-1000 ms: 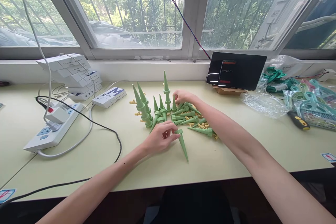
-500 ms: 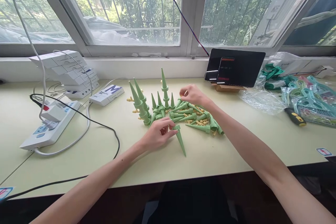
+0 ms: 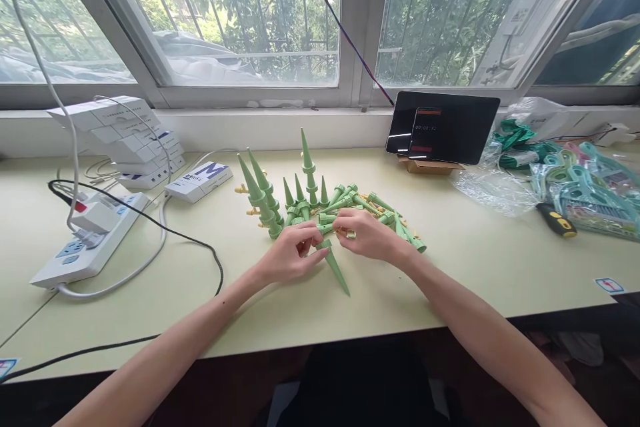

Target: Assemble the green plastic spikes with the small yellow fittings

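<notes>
My left hand (image 3: 295, 252) pinches the wide collar end of a green plastic watering spike (image 3: 337, 272), whose point slants down toward the table's front edge. Close beside it, my right hand (image 3: 369, 233) has its fingers closed on a small yellow piece (image 3: 351, 235), mostly hidden by the fingertips. Behind both hands lies a heap of loose green spikes (image 3: 350, 200), with yellow pieces among them. To its left stand several green spikes stacked upright (image 3: 260, 197), some with yellow nozzles sticking out at the side.
At left, a white power strip (image 3: 95, 240) and a black cable (image 3: 213, 247) lie near stacked white boxes (image 3: 135, 140). A tablet with a phone (image 3: 445, 127) leans at the back. Bagged teal items (image 3: 590, 187) and a black-yellow handle (image 3: 556, 220) lie right.
My right hand has come from the back of the heap toward me and left, now beside my left hand. My left hand keeps the spike in nearly the same place. The view has shifted slightly.
</notes>
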Tool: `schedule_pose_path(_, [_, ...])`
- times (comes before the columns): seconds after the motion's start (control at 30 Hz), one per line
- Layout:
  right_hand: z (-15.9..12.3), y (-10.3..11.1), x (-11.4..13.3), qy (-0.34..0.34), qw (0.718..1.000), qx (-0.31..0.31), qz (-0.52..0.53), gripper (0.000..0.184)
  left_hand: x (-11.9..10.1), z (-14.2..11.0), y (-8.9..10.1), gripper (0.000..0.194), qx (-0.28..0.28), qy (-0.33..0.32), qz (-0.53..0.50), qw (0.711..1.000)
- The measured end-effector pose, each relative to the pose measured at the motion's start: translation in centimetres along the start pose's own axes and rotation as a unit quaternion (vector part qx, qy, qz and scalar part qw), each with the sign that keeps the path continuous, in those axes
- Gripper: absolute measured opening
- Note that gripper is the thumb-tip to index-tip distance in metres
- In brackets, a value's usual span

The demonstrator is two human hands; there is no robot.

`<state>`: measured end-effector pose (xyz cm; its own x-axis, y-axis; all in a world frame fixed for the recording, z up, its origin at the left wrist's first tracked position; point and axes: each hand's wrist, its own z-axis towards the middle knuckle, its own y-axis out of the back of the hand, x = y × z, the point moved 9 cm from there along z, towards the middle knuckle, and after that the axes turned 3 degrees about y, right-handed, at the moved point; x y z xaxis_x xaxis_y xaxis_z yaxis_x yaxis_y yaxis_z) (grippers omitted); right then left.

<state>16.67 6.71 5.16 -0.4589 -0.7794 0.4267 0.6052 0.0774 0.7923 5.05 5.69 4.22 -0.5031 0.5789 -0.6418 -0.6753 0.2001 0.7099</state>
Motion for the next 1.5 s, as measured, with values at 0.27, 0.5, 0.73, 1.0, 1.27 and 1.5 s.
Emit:
schedule_pose_path(0.27, [-0.6, -2.1, -0.2, -0.024, 0.995, 0.044, -0.083, 0.017, -0.2, 0.1, -0.1, 0.021, 0.003, -0.005, 0.004, 1.0])
schedule_pose_path(0.5, [-0.6, -2.2, -0.6, -0.048, 0.994, 0.016, -0.101, 0.017, 0.0, 0.0, -0.1, 0.019, 0.004, -0.007, 0.012, 1.0])
schedule_pose_path(0.73, [-0.6, -2.0, -0.9, -0.067, 0.996, 0.001, -0.061, 0.015, -0.2, -0.1, 0.0, 0.017, -0.005, -0.012, 0.022, 1.0])
schedule_pose_path(1.0, [-0.7, -1.8, -1.2, -0.077, 0.997, -0.029, -0.007, 0.016, -0.3, 0.0, 0.2, 0.016, -0.023, -0.013, 0.017, 1.0])
schedule_pose_path(1.27, [-0.6, -0.9, -1.3, -0.072, 0.993, -0.091, 0.007, 0.014, 0.0, 0.0, 0.4, 0.015, -0.031, -0.003, -0.008, 0.999])
schedule_pose_path(1.5, [-0.8, 0.0, -1.4, -0.087, 0.986, -0.136, 0.035, 0.012, 0.3, 0.1, 0.5, 0.016, -0.049, 0.01, -0.013, 0.999])
